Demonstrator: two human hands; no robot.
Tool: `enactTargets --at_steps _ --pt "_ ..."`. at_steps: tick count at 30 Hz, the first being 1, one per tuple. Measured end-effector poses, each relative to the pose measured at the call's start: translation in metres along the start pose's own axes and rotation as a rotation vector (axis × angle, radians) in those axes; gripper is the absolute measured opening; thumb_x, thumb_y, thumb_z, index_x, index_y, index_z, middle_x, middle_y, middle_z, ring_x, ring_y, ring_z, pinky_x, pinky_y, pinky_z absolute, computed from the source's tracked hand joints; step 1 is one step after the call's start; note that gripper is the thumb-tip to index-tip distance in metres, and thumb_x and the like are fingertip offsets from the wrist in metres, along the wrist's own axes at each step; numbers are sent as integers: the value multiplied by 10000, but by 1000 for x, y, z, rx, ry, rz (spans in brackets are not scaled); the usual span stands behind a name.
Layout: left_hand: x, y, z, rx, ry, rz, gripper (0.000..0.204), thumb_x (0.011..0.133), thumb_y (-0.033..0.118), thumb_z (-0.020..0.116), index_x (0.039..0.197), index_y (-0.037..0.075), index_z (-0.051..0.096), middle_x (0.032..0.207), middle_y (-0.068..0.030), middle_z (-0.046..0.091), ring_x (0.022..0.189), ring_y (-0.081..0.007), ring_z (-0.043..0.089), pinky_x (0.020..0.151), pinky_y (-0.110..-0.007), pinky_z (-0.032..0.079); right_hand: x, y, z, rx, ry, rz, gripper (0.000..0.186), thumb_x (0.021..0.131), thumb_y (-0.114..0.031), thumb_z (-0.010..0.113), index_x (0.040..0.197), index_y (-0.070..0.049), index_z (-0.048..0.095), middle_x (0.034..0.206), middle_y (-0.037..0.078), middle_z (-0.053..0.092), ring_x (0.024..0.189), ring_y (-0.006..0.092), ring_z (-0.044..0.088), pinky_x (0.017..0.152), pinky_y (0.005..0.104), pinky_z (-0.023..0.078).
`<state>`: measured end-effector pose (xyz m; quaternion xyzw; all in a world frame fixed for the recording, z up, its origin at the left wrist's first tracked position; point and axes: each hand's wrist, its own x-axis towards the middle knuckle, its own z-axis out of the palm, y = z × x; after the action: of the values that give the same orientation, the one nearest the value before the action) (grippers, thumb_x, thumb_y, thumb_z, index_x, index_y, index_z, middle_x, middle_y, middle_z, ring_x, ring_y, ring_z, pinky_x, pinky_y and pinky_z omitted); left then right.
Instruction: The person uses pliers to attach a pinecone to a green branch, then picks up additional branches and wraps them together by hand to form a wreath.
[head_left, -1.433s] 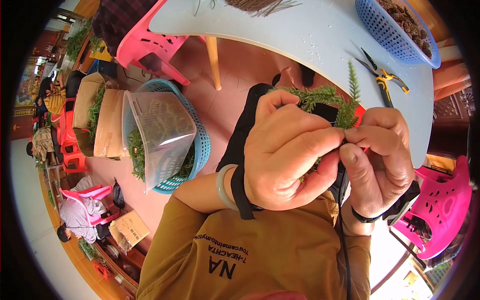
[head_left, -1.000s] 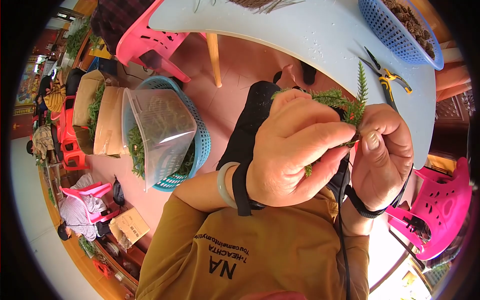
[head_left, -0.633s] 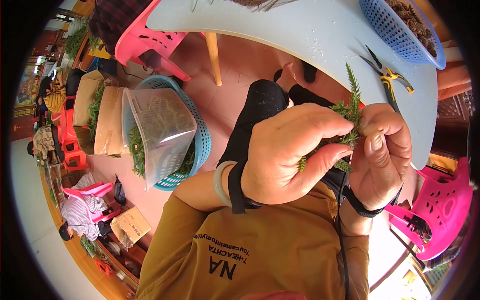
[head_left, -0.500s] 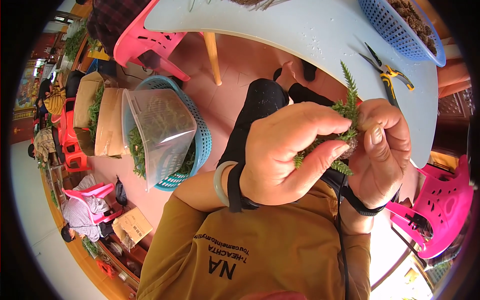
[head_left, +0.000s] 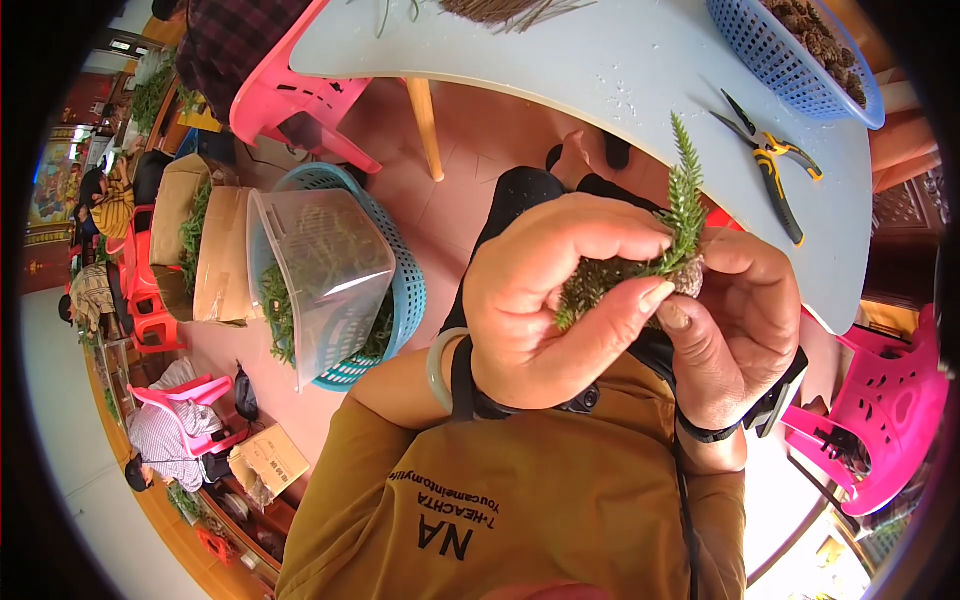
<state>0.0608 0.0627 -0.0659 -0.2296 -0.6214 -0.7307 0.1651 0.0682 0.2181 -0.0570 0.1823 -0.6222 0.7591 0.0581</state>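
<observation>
My left hand (head_left: 540,310) curls around a bunch of green pine-like sprigs (head_left: 686,205), one standing upright above my fingers and darker foliage in the palm. A small greyish-brown lump, perhaps a pine cone (head_left: 686,277), sits at the sprigs' base between both hands. My right hand (head_left: 740,340) grips it from the right, thumb below and bent fingers above. Yellow-and-black pliers (head_left: 775,195) lie on the pale table (head_left: 590,45) beyond my hands, their jaws parted.
A blue basket of pine cones (head_left: 795,70) and brown stems (head_left: 490,12) are on the table. On my left stand a teal basket with a clear bin (head_left: 335,250) of greenery and cardboard boxes (head_left: 220,250). Pink chairs (head_left: 880,410) flank me; other people (head_left: 180,430) sit along the left.
Both hands have moved a little left and my left hand has turned, showing more foliage in its palm. The brownish lump at the sprigs' base now shows more between the fingers.
</observation>
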Motion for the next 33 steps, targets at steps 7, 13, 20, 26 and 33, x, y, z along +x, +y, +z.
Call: enactTargets --at_steps 7,13,20,26,33 --pt "6 -2 -9 123 -93 87 221 806 -70 645 1023 -38 617 1014 -174 619 828 -172 603 721 -264 485 2 -6 -1 129 32 106 318 808 51 670 1089 34 521 1017 108 604 892 161 600 807 295 503" --pt "8 2 -8 150 -97 18 202 791 -85 650 986 -32 654 1014 -163 620 815 -164 599 709 -258 482 -1 -5 2 -26 41 26 336 807 46 672 1119 41 548 1012 115 617 900 164 605 767 286 513" --pt "11 0 -11 141 -145 80 202 752 -73 654 941 -2 666 915 -93 622 779 -174 587 645 -264 476 12 -3 -12 -404 -98 -267 384 755 35 708 1125 36 604 1012 127 619 847 174 616 718 262 514" --pt "9 -2 -11 137 -126 55 196 747 -63 655 931 1 664 915 -91 622 792 -185 583 642 -270 470 12 -11 -19 -467 -209 -160 431 724 4 732 1131 56 600 1037 141 601 892 165 565 802 272 455" --pt "6 -4 -7 112 -95 29 199 743 -61 651 933 0 657 908 -100 621 784 -197 579 649 -273 466 10 -8 -9 -471 -85 -195 394 704 15 742 1080 34 629 949 110 609 807 159 592 700 258 489"
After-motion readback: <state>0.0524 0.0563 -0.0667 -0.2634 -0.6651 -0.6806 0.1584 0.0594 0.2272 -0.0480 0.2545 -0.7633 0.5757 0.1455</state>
